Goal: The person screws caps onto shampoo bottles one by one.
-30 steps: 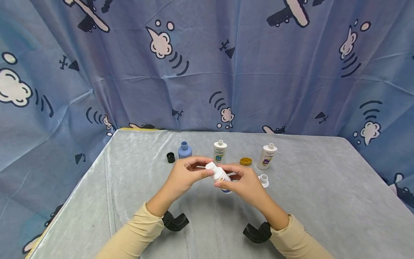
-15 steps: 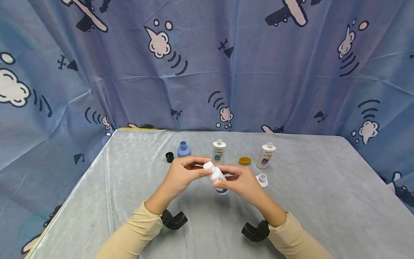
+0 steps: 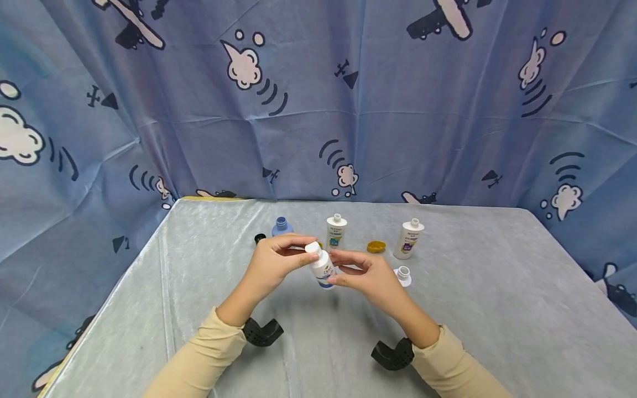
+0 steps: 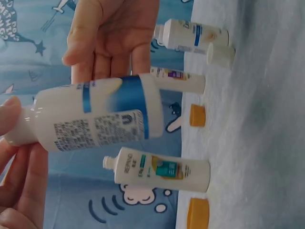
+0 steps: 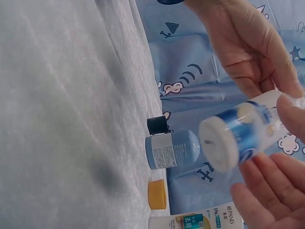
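Observation:
A white bottle with a blue band (image 3: 323,270) hangs tilted above the table, its white cap (image 3: 312,248) at the top. My left hand (image 3: 271,261) pinches that cap between thumb and fingers. Close to the bottle's lower body, my right hand (image 3: 374,279) has its thumb and fingers spread around it; in the right wrist view those fingers (image 5: 267,188) look loose, and contact is hard to tell. Behind the right hand stands an uncapped white bottle (image 3: 403,275), partly hidden, with a loose white cap (image 4: 221,55) beside it in the left wrist view.
Farther back stand an uncapped blue bottle (image 3: 282,226), an uncapped white bottle with a teal label (image 3: 336,231) and one with a purple label (image 3: 410,239). A black cap (image 3: 259,237) and a yellow cap (image 3: 376,247) lie among them. Another yellow cap (image 5: 156,194) shows in the right wrist view.
My left hand and the capped bottle have moved left and slightly up, and the bottle hangs more upright. My right hand has stayed nearly in place, so more of the bottle shows between its fingers.

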### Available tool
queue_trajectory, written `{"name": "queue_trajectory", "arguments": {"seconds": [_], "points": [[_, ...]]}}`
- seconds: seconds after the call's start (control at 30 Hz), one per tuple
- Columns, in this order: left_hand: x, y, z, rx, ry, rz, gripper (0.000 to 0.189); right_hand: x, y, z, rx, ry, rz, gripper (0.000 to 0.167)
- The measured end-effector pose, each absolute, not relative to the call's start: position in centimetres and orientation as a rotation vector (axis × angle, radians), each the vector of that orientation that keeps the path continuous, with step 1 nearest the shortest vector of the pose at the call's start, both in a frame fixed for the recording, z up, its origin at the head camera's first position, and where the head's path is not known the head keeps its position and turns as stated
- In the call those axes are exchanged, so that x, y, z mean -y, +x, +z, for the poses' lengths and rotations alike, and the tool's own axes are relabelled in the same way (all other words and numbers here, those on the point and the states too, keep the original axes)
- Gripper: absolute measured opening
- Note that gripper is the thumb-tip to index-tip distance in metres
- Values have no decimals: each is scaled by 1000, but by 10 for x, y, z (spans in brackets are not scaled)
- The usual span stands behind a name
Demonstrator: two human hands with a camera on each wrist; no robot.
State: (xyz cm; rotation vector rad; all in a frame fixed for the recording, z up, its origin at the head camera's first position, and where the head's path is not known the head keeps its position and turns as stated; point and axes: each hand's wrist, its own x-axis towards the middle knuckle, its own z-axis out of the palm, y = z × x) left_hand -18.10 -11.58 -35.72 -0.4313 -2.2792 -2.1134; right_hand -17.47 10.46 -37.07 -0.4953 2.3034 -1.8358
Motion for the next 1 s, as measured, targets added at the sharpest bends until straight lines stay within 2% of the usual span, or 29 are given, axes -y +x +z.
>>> {"name": "queue_trajectory", "arguments": {"seconds": [0.3, 1.0], "points": [[121, -189, -360, 2408, -348, -1981, 35, -104, -177, -372, -2301, -511, -1853, 53], [121, -201, -377, 2541, -162, -1866, 29, -104, -177, -373, -2292, -502, -1860, 53]]}}
